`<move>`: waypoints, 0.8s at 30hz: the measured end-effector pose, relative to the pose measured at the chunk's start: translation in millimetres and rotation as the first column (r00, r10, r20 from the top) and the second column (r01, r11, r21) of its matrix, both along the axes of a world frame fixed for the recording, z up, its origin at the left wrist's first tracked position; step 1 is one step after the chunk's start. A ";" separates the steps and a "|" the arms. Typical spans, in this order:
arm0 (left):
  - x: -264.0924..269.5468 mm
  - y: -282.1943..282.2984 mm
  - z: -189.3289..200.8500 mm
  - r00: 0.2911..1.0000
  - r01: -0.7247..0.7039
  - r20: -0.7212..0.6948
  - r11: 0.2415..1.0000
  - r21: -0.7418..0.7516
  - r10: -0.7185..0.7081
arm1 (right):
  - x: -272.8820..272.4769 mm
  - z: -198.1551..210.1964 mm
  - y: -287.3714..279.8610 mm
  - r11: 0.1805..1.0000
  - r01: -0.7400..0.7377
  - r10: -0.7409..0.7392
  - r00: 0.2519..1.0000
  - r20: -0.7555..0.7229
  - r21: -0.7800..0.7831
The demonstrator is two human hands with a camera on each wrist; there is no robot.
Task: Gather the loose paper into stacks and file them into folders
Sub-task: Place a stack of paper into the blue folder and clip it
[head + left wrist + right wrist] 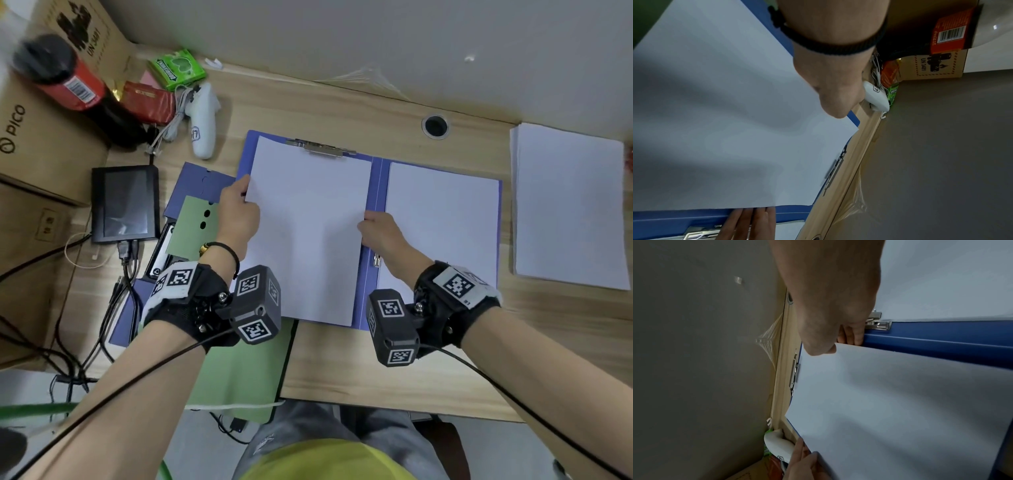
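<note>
- Cardboard boxes [41, 144] fill the desk's far left corner, with a dark bottle with a red label [65, 78] lying across them, a green packet [176, 70] by the back edge and a white controller [203, 123] just right of the bottle.
- Small black screen [125, 202] sits near the left edge, cables trailing from it toward the front.
- Green folder [239, 370] hangs over the front edge, with another blue folder [198, 185] partly beneath it.
- Left hand [236, 214] grips the left edge of the paper stack [308, 233]; thumb on top, the other fingers out of sight under the sheets.
- Paper stack lies on the left half of the open blue folder [376, 192] in the middle of the desk [342, 359], its top edge at the metal clip [320, 148]. Whether the sheets sit under the clip cannot be told.
- Right hand [383, 233] pinches the stack's right edge beside the folder's spine; the right wrist view shows the thumb above the sheets and the fingers [853, 335] curled below.
- Second batch of sheets [442, 222] lies flat on the folder's right half.
- Cable hole [435, 126] sits near the back edge, beyond the folder.
- Loose pile of paper [568, 205] lies by the right edge, apart from the folder.
</note>
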State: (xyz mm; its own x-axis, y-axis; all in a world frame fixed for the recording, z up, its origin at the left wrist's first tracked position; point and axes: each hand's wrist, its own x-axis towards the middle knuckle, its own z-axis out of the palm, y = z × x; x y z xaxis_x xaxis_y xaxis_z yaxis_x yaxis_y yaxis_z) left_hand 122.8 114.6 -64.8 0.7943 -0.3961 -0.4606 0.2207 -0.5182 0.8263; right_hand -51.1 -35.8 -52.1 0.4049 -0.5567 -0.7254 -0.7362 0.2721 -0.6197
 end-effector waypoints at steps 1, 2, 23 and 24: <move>1.1 0.0 -0.1 1.000 0.004 0.007 1.000 -0.006 -0.004 | 0.6 -1.3 -1.4 1.000 -0.005 0.005 1.000 0.006 0.016; 1.7 0.2 0.8 1.000 0.013 0.015 1.000 -0.017 -0.013 | 1.2 -2.2 -2.0 0.999 -0.008 0.008 1.000 -0.005 0.037; -13.2 -147.7 -3.2 0.674 0.387 0.476 0.819 0.424 -0.565 | -21.9 -21.3 -96.4 0.971 0.234 -0.237 0.970 -0.052 -0.059; -12.7 -149.8 -5.2 0.652 0.405 0.466 0.794 0.453 -0.598 | -22.4 -22.8 -97.8 0.965 0.260 -0.261 0.965 -0.033 -0.032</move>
State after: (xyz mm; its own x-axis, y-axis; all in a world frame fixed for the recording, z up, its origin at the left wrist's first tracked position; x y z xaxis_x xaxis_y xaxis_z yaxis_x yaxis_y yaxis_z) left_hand 110.2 -35.2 -70.0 0.6528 -0.7405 -0.1598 -0.5953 -0.6320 0.4962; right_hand -73.5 -133.7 -74.9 0.2164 -0.6588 -0.7205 -0.6642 0.4415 -0.6032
